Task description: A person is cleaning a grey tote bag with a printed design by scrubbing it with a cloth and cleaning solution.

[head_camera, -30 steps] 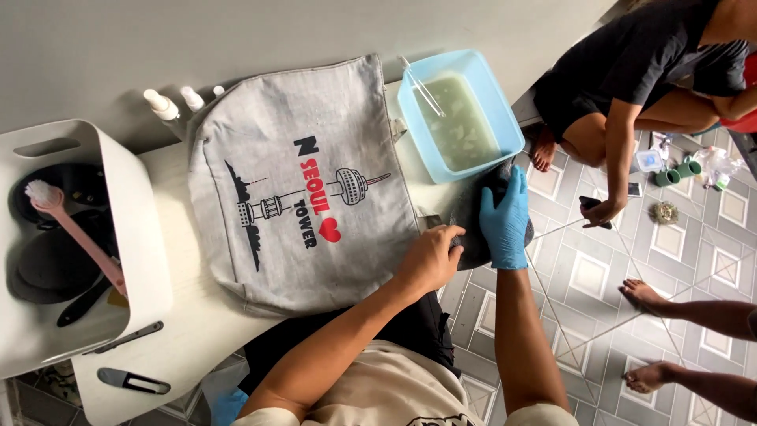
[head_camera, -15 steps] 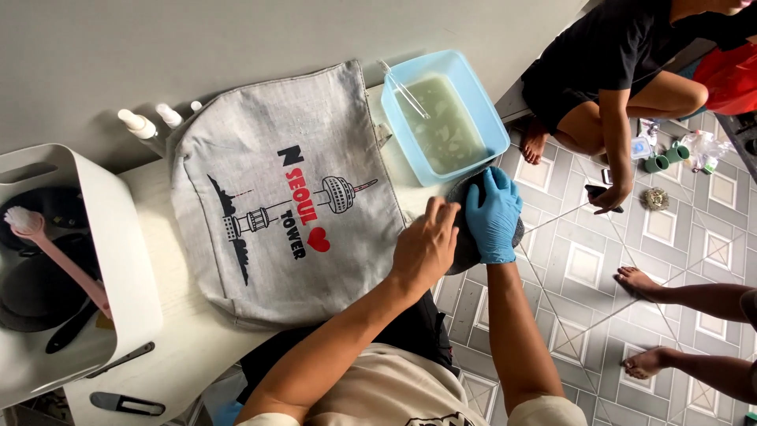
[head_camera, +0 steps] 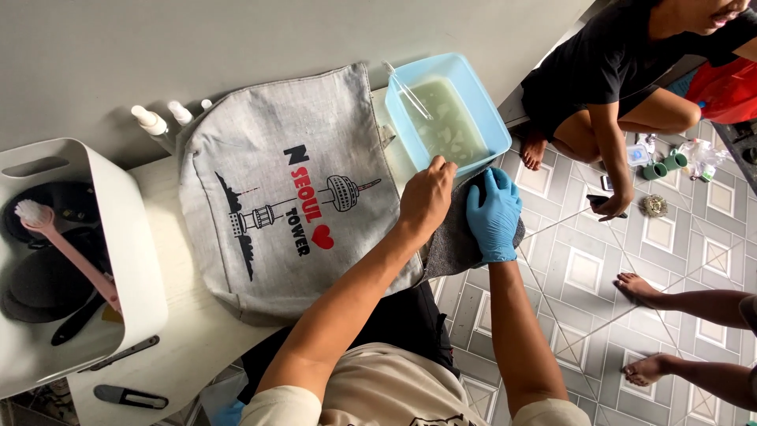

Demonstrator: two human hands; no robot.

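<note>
Both hands have climbed toward the upper right of the frame since the earlier picture, closing in on the basin. The bare left hand [head_camera: 426, 197] rests at the right edge of a grey tote bag [head_camera: 292, 189], fingers curled loosely with the tips just beside the rim of the light blue basin [head_camera: 495, 130]; whether this grip pinches any fabric cannot be told. The right hand [head_camera: 493, 213], in a blue glove, lies flat with fingers together, pressing down on a dark grey cloth [head_camera: 453, 241] that hangs over the right edge of the white bench [head_camera: 189, 339].

The tote bag is spread flat across the middle of the bench, printed with a tower and skyline in black and red. The basin sits at upper centre, holding cloudy liquid, with a clear thin stick [head_camera: 406, 91] leaning in it.

At far left stands a white caddy [head_camera: 138, 260] holding a pink-handled brush [head_camera: 67, 252] and dark tools. Small white bottles [head_camera: 162, 122] stand against the wall at upper left. A small black clipper [head_camera: 130, 396] lies at lower left.

Another person in a black shirt [head_camera: 623, 59] crouches at upper right on the tiled floor [head_camera: 583, 315]; bare feet [head_camera: 643, 331] of someone else show at right.
</note>
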